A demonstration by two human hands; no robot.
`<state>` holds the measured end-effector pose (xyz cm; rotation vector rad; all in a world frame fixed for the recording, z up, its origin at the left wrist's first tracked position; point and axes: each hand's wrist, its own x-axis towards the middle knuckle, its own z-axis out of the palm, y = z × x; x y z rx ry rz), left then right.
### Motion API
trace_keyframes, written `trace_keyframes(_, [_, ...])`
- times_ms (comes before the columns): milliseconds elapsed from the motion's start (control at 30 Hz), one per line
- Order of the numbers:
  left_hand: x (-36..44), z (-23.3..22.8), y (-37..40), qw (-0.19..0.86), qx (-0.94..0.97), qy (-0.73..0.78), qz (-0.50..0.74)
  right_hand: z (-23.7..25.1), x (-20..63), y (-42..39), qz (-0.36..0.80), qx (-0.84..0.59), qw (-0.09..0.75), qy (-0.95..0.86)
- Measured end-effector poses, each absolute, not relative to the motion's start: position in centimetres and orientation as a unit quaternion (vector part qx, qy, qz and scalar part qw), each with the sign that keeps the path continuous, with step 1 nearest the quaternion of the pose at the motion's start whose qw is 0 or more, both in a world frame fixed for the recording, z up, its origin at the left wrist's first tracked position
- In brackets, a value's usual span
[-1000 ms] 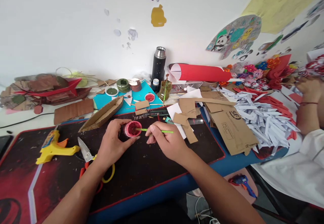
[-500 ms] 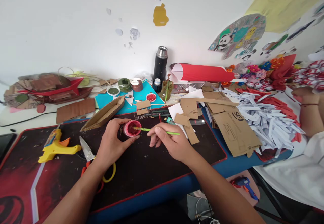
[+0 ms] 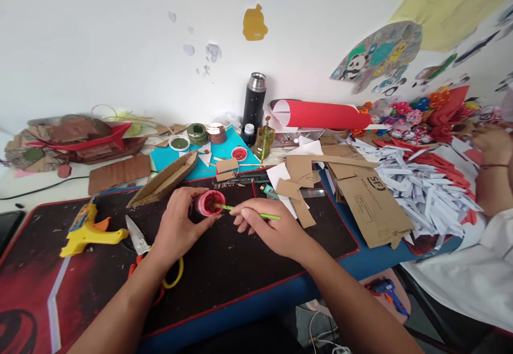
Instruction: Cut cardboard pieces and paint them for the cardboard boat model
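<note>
left hand (image 3: 176, 228): wrapped round my little red paint pot (image 3: 209, 203), tipped on the black mat (image 3: 240, 268), mid desk

right hand (image 3: 272, 228): pinching the green brush (image 3: 248, 212), tip in the pot

step: loading paint, I guess

next: lift the brush out clean, no drips

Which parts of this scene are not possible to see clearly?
- Head view: the brush tip is hidden inside the red paint pot.
- The pot's side is covered by the left hand.
- The brush's middle is hidden under the right hand fingers.
- The scissors handles lie partly under the left forearm.
</note>
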<state>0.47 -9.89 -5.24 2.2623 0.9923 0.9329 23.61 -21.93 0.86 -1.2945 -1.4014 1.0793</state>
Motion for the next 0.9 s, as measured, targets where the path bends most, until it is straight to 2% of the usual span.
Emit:
trace_keyframes(267, [0.2, -5.2, -9.8, 0.240, 0.832, 0.372, 0.336, 0.8, 23.5, -21.9, 0.415, -0.537, 0.427, -0.597])
trace_keyframes(500, [0.5, -5.4, -9.8, 0.228, 0.841, 0.364, 0.330, 0.6, 23.3, -22.0, 0.465, -0.536, 0.464, -0.530])
trace_keyframes(700, [0.3, -5.5, -9.6, 0.227, 0.837, 0.374, 0.330, 0.4, 23.2, -21.7, 0.424, -0.546, 0.453, -0.563])
trace_keyframes(900, [0.4, -5.3, -9.6, 0.229, 0.838, 0.375, 0.325, 0.6, 23.2, -21.9, 0.478, -0.550, 0.467, -0.501])
